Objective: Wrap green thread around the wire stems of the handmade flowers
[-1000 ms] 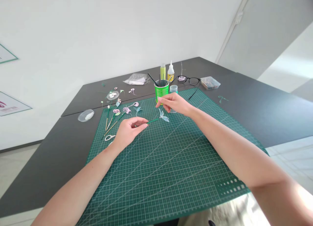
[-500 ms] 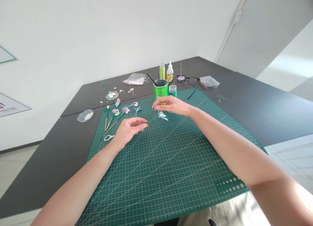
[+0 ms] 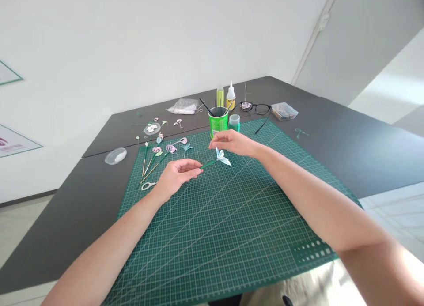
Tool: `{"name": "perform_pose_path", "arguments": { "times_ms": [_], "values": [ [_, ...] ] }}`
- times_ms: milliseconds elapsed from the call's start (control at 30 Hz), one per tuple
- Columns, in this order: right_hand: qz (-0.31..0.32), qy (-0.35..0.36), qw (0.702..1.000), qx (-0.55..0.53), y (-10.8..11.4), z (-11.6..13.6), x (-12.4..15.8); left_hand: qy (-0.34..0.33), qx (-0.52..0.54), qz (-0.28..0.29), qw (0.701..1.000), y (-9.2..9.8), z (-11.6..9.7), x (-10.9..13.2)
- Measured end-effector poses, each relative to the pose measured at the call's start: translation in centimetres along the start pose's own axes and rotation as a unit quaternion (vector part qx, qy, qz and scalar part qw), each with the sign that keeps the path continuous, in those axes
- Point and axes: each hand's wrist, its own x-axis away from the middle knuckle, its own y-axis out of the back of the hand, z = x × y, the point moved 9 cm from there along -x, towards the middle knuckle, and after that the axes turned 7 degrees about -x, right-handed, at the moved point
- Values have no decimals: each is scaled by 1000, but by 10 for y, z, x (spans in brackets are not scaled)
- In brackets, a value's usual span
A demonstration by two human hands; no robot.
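Observation:
My left hand (image 3: pixel 177 177) pinches a thin green stem (image 3: pixel 208 164) between thumb and fingers. At the stem's far end is a pale blue, pointed-petalled flower (image 3: pixel 223 159), held above the green cutting mat (image 3: pixel 238 222). My right hand (image 3: pixel 233 142) is just above and behind the flower, its fingertips drawn together. A faint thin line runs between those fingertips and the stem; what the fingers hold is too fine to make out. Left of my hands, several pale purple craft flowers (image 3: pixel 170 149) on sticks lie on the mat, near white-handled scissors (image 3: pixel 148 186) partly hidden by my left hand.
Behind my right hand stand a green cup (image 3: pixel 218 120) of tools, a small green-filled jar (image 3: pixel 234 123) and a glue bottle (image 3: pixel 231 96). Glasses (image 3: pixel 261 108) and a clear box (image 3: pixel 284 111) lie at the right. A shallow dish (image 3: pixel 115 156) sits on the left.
The flower has turned and come out from under my right hand, showing its petals more fully. Both hands have shifted slightly to the right.

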Motion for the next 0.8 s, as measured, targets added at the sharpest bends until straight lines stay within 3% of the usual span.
{"name": "perform_pose_path", "arguments": {
  "times_ms": [200, 467, 633, 800],
  "values": [
    [3, 5, 997, -83, -5, 2, 0, 16, 87, -33, 996, 6, 7, -2],
    [123, 16, 977, -172, -51, 13, 9, 28, 144, -72, 987, 11, 7, -3],
    [48, 38, 975, -213, -67, 10, 6, 7, 131, -93, 987, 12, 8, -2],
    [-8, 26, 991, -130, -72, 7, 6, 0, 146, -102, 984, 10, 8, -2]
  ]
}}
